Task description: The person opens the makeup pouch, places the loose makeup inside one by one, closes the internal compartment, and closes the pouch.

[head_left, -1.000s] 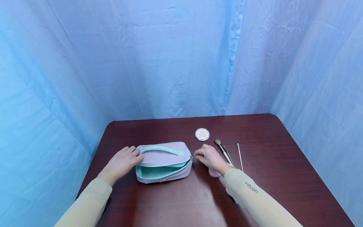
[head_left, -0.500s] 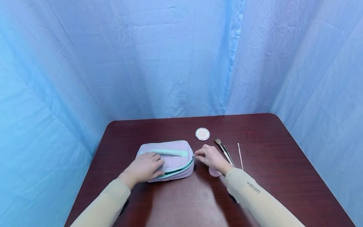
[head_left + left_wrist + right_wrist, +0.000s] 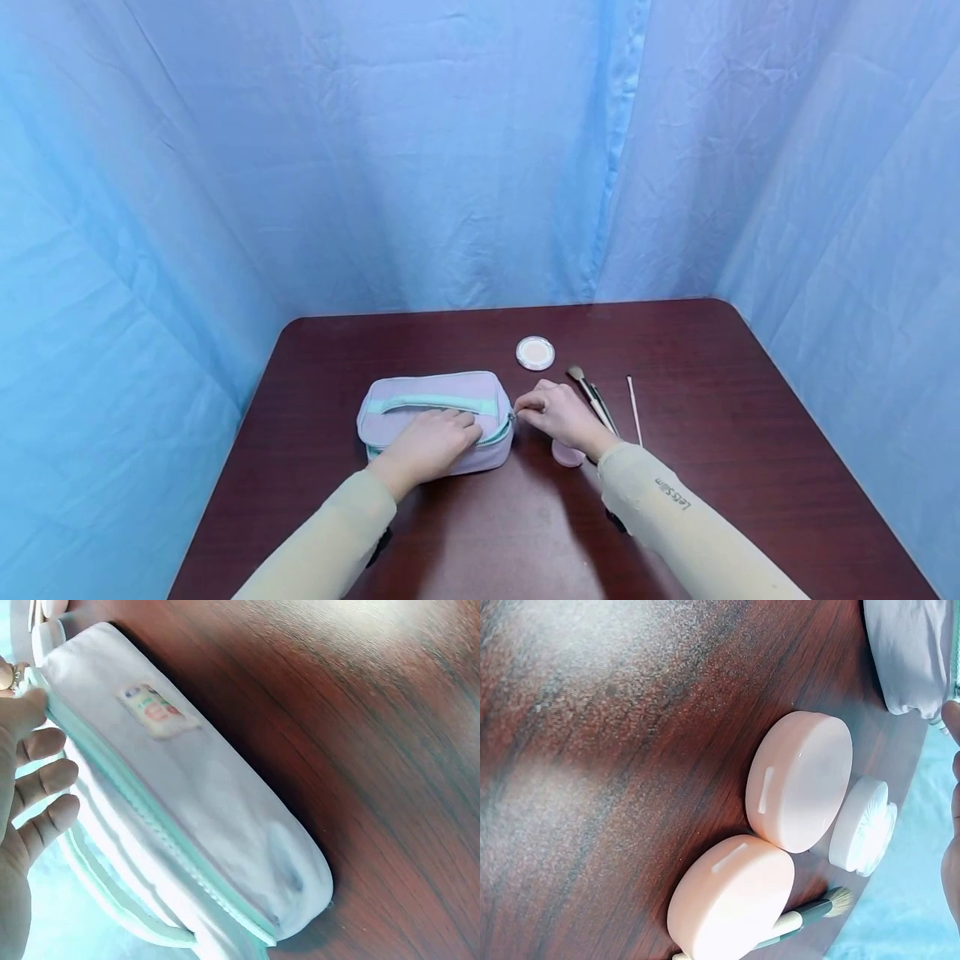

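Note:
A lilac cosmetic bag point(image 3: 442, 387) with a mint handle point(image 3: 427, 402) lies on the table. My left hand point(image 3: 435, 446) rests over the front of its lid, and in the left wrist view the fingers lie along the mint zipper point(image 3: 142, 799) at the lid's edge. At the bag's right corner my right hand point(image 3: 558, 414) pinches the zipper pull point(image 3: 512, 416). Mint edging shows at the front left and right of the lid; the middle of the front is behind my left hand in the head view.
Behind the right hand lies a round white compact point(image 3: 536, 353). Makeup brushes point(image 3: 592, 400) and a thin stick point(image 3: 634, 410) lie to its right. Two round pink cases point(image 3: 799, 780) stand near the right wrist. Blue curtains point(image 3: 480, 167) surround the table point(image 3: 510, 533).
My left hand has slid from the bag's left corner rightward along the front. The lid, gaping before, now lies down over the opening. The right hand has stayed at the zipper pull.

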### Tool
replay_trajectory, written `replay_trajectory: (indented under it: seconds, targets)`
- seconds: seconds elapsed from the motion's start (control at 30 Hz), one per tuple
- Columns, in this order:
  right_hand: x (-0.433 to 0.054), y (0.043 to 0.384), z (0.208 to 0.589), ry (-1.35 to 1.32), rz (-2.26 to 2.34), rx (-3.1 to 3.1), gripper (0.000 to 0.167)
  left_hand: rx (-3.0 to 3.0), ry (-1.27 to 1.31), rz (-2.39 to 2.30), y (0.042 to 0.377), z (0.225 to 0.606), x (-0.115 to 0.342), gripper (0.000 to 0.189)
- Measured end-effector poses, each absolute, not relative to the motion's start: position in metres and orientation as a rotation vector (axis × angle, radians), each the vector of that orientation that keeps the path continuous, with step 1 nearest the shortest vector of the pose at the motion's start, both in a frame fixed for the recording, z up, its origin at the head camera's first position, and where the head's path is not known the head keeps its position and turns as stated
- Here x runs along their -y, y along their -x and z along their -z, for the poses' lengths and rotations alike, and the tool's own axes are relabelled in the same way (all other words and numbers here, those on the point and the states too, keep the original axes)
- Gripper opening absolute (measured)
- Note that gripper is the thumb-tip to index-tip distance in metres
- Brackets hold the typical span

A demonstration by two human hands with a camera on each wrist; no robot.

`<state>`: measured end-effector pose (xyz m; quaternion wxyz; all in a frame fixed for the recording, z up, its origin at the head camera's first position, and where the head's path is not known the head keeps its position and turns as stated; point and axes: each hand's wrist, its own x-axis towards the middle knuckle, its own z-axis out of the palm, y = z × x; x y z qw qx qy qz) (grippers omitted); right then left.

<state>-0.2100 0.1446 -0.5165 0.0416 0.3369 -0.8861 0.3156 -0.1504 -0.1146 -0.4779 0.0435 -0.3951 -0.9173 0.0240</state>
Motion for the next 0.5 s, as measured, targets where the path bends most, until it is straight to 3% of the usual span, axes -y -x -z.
replay_trajectory:
  seconds: [0.5]
  targets:
    - [-0.146,0.210,0.526,-1.029,-0.837,2.690,0.008,2.619,1.437,-0.085,0.137,0.468,0.141,0.020]
